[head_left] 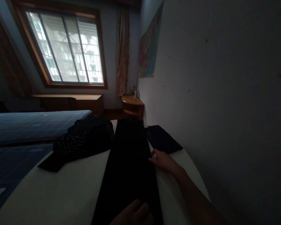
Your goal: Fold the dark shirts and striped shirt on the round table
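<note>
A long black garment (130, 168), perhaps trousers, lies stretched out along a white bed sheet (65, 193). My right hand (162, 161) rests at its right edge, about halfway up, fingers touching the cloth's border; whether they pinch it is unclear. My left hand (133, 215) lies flat on the garment's near end at the bottom of the view, fingers extended.
A striped dark garment (84, 137) is heaped to the left of the black one. A folded dark cloth (162, 139) lies by the wall on the right. A blue blanket (30, 125) covers the left. A window, wooden shelves and a curtain stand behind.
</note>
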Demonstrator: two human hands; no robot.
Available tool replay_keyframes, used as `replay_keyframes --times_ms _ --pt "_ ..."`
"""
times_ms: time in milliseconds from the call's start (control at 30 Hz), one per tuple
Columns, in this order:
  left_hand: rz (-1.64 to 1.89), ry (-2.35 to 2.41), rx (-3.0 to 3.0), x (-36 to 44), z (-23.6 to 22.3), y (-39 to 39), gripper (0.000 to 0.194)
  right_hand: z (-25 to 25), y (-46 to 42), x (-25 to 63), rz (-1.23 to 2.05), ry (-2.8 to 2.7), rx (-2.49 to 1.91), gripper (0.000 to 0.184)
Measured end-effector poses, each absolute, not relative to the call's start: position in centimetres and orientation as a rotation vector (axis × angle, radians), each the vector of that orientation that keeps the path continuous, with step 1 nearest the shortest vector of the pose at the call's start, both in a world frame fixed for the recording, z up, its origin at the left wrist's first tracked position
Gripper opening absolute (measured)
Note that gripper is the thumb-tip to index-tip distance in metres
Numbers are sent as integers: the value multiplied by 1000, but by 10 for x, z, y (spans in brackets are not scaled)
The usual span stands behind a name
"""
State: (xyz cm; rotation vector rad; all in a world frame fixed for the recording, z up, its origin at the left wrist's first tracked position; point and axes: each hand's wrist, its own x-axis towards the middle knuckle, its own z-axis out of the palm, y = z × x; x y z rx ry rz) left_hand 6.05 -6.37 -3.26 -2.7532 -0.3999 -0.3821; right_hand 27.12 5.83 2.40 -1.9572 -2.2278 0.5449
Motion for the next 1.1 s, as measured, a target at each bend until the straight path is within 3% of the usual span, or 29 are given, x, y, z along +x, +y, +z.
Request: replay_keyframes --times_ms 233,400,733,1100 --pt "-361 -508 -2746 52 -14 -65 11 24 59 271 538 -2212 -1951 29" --pt "-335 -429 -2761 65 -25 -66 7 23 59 270 527 -2201 -1966 28" --pt "-270 -315 -2694 65 -34 -62 16 20 61 271 525 -2202 -1957 27" --pt "-374 -302 -2925 46 2 -57 16 21 60 271 516 -2194 -1974 27"
